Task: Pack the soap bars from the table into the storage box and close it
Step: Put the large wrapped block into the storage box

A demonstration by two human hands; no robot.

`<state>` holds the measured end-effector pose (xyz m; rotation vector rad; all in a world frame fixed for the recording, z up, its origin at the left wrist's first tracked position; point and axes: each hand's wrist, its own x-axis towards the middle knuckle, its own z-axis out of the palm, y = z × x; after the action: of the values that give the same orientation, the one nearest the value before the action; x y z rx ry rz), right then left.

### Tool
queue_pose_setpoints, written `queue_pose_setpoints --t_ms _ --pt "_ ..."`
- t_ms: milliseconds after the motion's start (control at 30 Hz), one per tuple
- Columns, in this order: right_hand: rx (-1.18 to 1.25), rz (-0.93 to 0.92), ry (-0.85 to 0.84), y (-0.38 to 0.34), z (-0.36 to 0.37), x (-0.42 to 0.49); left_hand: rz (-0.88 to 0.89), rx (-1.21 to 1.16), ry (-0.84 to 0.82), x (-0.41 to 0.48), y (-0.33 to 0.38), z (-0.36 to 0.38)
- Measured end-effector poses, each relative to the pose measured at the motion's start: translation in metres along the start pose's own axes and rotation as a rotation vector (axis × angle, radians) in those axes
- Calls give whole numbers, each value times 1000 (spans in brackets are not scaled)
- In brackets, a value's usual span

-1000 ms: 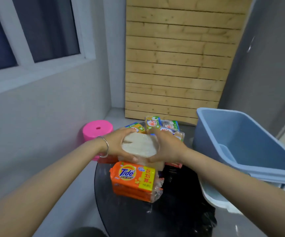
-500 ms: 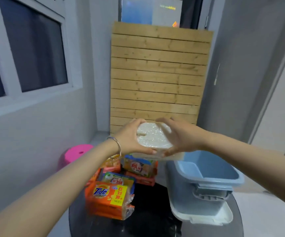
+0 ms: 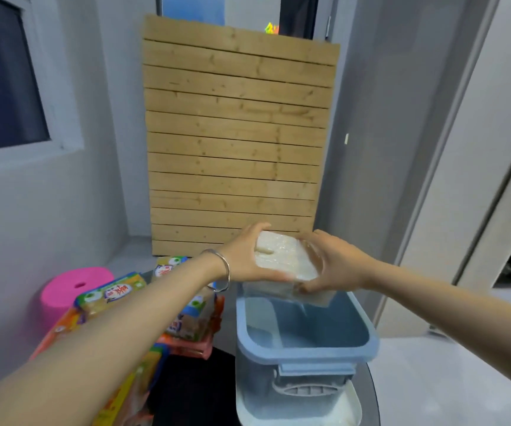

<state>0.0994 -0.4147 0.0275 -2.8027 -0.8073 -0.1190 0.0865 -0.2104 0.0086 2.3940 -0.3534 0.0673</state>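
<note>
A white soap pack (image 3: pixel 284 259) in clear wrap hangs above the far rim of the open blue storage box (image 3: pixel 306 353). My left hand (image 3: pixel 245 256) grips its left side and my right hand (image 3: pixel 334 262) grips its right side. The box stands on the dark round table (image 3: pixel 192 392), and its inside looks bare. A white lid (image 3: pixel 351 408) lies under the box. Left of the box, several wrapped soap packs (image 3: pixel 186 315) are piled on the table, partly hidden by my left forearm.
A pink round stool (image 3: pixel 73 287) stands at the left behind the table. A wooden slat panel (image 3: pixel 235 133) leans against the back wall. Grey walls close in on the left and right, with a window at upper left.
Both hands lifted the white soap pack off the pile and carried it right, over the blue box. The camera view tilted up and shifted right.
</note>
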Motion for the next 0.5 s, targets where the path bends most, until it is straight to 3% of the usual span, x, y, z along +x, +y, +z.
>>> queue_pose_setpoints --t_ms 133,267,367,500 --pt "2 6 -28 23 6 16 -205 -420 93 11 -25 19" --pt "-132 2 -67 31 16 30 -304 -567 243 16 -46 34" --pt "-188 -3 -138 30 34 44 -343 -759 214 19 -58 41" --pt "-191 40 -274 30 62 67 -289 -786 177 16 -67 45"
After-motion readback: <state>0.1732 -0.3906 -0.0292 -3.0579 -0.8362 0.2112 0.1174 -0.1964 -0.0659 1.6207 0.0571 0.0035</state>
